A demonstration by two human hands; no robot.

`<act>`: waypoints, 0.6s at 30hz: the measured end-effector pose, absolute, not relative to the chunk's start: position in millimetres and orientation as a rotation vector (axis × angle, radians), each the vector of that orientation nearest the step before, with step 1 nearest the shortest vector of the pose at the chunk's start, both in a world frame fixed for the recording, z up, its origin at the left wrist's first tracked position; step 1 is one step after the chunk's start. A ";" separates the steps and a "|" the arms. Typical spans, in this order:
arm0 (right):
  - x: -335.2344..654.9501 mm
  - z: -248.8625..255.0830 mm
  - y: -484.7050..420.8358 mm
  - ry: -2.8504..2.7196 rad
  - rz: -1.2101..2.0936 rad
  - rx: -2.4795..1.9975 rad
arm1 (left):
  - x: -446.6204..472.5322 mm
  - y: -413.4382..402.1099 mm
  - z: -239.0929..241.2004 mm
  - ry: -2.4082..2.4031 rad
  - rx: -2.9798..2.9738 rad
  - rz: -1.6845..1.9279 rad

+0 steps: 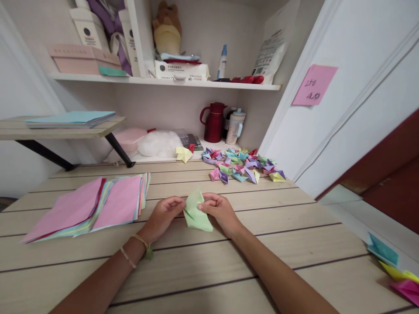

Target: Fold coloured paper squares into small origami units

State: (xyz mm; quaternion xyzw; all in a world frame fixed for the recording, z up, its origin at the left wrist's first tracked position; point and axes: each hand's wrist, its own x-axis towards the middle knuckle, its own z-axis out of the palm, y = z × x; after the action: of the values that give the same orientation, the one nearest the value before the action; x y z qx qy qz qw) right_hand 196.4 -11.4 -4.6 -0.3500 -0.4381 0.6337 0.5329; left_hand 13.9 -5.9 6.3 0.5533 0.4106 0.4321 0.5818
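Observation:
A partly folded light green paper (195, 213) is held over the middle of the wooden table (209, 261). My left hand (164, 216) pinches its left edge with closed fingers. My right hand (218, 209) pinches its right edge, fingers curled. To the left lies a fanned stack of coloured paper sheets (93, 206), pink on top. At the back right sits a pile of several finished folded paper pieces (244, 165) in mixed colours.
A red jug (214, 122) and a white cup (235, 126) stand at the back wall. A small side shelf (62, 127) holds teal paper at the left. More folded pieces (394, 270) lie at the table's right edge. A pink note (314, 84) sticks on the right panel.

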 end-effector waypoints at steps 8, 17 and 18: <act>195.7 -3.3 -12.8 -1.224 1.487 -0.827 | 13.5 -7.6 7.8 0.953 1.327 0.995; 189.9 -3.8 -20.2 -1.520 1.177 -0.932 | 16.2 -6.4 6.8 1.031 1.367 1.029; 189.8 -4.3 -20.0 -1.527 1.157 -0.931 | 16.3 -6.5 6.5 1.040 1.379 1.022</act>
State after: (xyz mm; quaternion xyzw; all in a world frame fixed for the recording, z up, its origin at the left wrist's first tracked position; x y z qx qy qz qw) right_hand 189.8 -20.0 -4.3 -0.3823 -0.6272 0.4752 0.4844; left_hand 16.3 -6.5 6.5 0.5795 0.4369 0.4294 0.5375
